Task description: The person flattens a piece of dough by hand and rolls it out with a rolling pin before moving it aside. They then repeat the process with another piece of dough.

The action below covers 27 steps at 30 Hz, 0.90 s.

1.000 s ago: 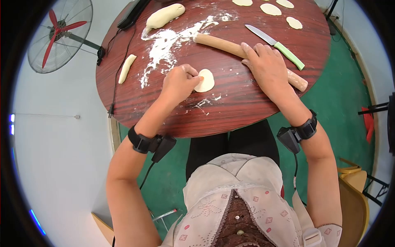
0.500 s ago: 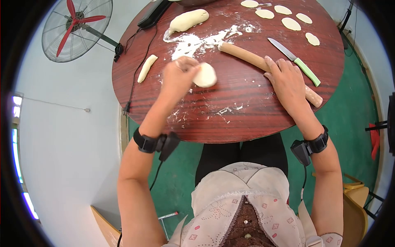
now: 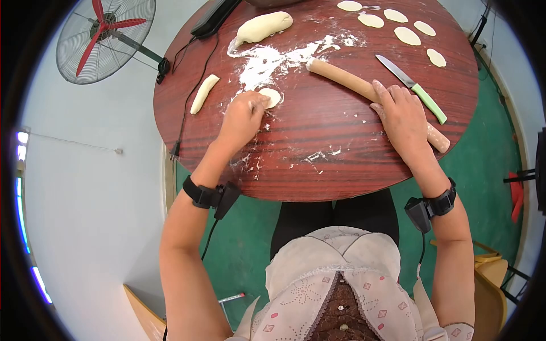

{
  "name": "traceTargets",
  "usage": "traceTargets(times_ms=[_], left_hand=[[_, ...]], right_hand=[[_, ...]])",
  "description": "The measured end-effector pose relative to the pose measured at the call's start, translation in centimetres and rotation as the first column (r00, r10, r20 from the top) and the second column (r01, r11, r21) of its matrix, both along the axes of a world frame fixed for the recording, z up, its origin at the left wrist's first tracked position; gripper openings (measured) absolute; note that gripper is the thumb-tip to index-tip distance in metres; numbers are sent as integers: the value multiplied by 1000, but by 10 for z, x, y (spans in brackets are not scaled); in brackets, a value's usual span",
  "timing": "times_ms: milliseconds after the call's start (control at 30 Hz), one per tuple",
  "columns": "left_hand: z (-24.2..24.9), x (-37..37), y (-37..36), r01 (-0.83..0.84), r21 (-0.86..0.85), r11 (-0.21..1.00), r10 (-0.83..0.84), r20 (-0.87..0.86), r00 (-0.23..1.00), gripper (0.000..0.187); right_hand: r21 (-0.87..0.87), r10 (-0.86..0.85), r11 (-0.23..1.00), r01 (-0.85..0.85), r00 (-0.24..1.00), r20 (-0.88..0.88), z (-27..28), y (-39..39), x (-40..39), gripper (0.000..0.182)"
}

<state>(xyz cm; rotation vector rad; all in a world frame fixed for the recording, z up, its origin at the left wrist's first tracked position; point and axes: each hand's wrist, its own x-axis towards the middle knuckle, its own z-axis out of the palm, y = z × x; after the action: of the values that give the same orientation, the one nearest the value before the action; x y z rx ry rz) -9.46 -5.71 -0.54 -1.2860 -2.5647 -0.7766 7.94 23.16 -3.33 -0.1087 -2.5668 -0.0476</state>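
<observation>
Between the thumb and fingers of my left hand (image 3: 243,116) is the edge of a small round dough wrapper (image 3: 272,98), low over the table by the flour. My right hand (image 3: 400,116) lies over the wooden rolling pin (image 3: 344,78), its fingers curled across the shaft. The pin slants from upper left to lower right, with its far end near the white flour (image 3: 264,67). Just right of my right hand lies a knife (image 3: 426,101) with a green handle, its blade pointing away from me.
A thick dough log (image 3: 264,27) sits beyond the flour, and a thin dough strip (image 3: 205,94) lies at left beside a black cable (image 3: 190,108). Several flat wrappers (image 3: 407,36) are spread at the far right of the round table (image 3: 318,176). A fan (image 3: 105,34) stands at left.
My left hand has brought the dough wrapper left and slightly away from me, from near the table's middle to the flour's edge. My right hand has stayed on the rolling pin.
</observation>
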Motion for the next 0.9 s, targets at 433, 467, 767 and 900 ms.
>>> traceTargets(times_ms=[433,467,767,900], left_hand=[[17,-17,10,-271,-300,915,372,365,853,36],[19,-16,9,-271,-300,915,372,360,856,35],[29,-34,12,-249,44,968,252,-119,960,20],[24,-3,23,-140,-102,985,143,22,990,24]], right_hand=[[16,3,1000,-3,1000,-17,1,0,0,44],[16,3,1000,-3,1000,-20,0,1,0,45],[4,5,1000,-5,1000,-13,-1,1,-1,45],[-10,1,1000,-1,1000,-9,0,1,0,46]])
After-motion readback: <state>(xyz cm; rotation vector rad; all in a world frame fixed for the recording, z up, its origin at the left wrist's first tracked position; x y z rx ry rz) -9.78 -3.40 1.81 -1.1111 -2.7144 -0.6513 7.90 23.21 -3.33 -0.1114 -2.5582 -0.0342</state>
